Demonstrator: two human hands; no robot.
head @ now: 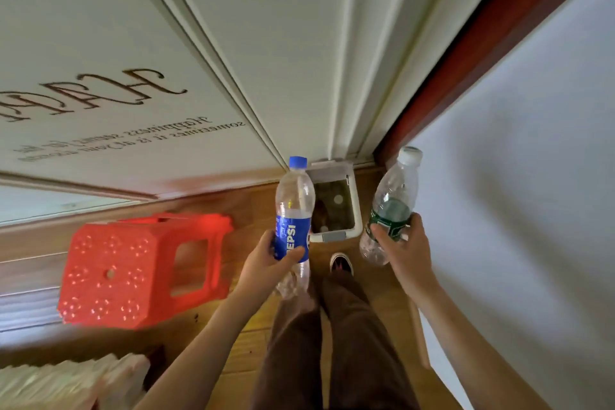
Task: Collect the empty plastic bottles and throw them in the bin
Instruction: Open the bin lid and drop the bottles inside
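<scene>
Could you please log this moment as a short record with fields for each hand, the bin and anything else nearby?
left hand: grips the blue-label bottle, blue cap up
right hand: grips the green-label bottle, white cap up, tilted
bin: white, lid open, on the floor ahead between the two bottles
stool: red plastic, to the left
bottles: both look empty, neither dropped yet

A room corner in a home.
Wooden floor [253, 353], a red plastic stool [133, 270] left of the hands, lettered sliding doors [100, 76] ahead, a small white bin [356, 206] beyond.
</scene>
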